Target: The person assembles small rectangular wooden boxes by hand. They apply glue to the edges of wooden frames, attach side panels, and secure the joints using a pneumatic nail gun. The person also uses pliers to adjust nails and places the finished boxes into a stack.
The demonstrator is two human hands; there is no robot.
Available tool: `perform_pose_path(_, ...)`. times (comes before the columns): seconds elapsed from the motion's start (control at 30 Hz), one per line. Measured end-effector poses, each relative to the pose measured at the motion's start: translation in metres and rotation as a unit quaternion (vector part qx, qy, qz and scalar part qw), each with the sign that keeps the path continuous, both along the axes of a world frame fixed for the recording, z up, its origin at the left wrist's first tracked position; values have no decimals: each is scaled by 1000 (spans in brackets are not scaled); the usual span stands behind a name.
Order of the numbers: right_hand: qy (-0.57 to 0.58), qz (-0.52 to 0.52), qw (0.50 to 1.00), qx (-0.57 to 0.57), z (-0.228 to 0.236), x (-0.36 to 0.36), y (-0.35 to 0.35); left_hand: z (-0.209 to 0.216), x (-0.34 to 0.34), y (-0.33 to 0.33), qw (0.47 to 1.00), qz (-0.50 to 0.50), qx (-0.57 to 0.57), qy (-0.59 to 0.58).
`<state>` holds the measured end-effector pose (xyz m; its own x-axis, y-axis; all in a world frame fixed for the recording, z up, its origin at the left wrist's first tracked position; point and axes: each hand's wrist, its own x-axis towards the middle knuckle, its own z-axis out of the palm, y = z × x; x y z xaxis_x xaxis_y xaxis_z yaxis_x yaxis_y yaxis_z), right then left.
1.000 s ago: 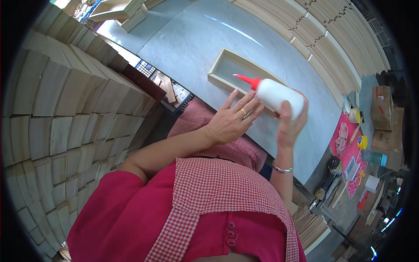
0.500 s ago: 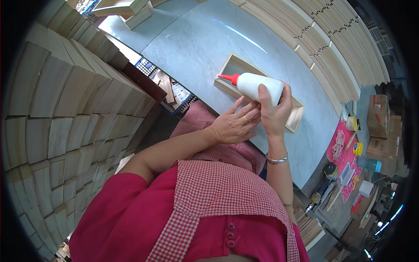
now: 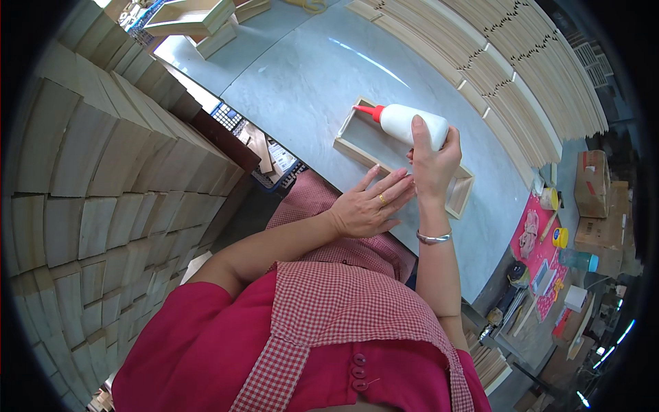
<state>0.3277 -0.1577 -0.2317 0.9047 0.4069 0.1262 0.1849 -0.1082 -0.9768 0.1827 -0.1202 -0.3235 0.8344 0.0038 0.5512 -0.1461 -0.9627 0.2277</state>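
In my right hand (image 3: 437, 161) is a white squeeze bottle (image 3: 406, 125) with a red nozzle, held on its side. Its tip points left, at the far left corner of a shallow rectangular wooden frame (image 3: 355, 152) lying on the table. Part of the frame is hidden behind the bottle and my hands. My left hand (image 3: 368, 207), with a ring on one finger, rests by the frame's near side with its fingers stretched out. Whether those fingertips touch the wood, I cannot tell.
Tall stacks of wooden blocks (image 3: 103, 151) stand on the left. Long rows of thin wooden strips (image 3: 508, 75) line the table's far right side. Wooden boxes (image 3: 189, 17) sit at the far left. Jars, a bottle and tools lie around a pink cloth (image 3: 525, 237) on the right.
The squeeze bottle has shifted slightly right and away from me, its nozzle moving from the frame's near left corner to its far left one. My left hand has come slightly nearer me.
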Motion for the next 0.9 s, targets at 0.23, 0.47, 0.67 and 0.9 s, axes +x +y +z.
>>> perform_pose_path(0.23,-12,-32,999,1,3,9,7,1,0,-1,1000,5,3,13)
perform_pose_path(0.47,43,-38,992,109,13,-7,-17,32,-5,-2,991,0,-128,-39)
perform_pose_path(0.67,72,-64,983,158,27,-44,-35,100,13,5,645,13,-763,35)
perform_pose_path(0.9,133,29,985,102,26,-37,-52,107,33,11,421,-6,-905,65)
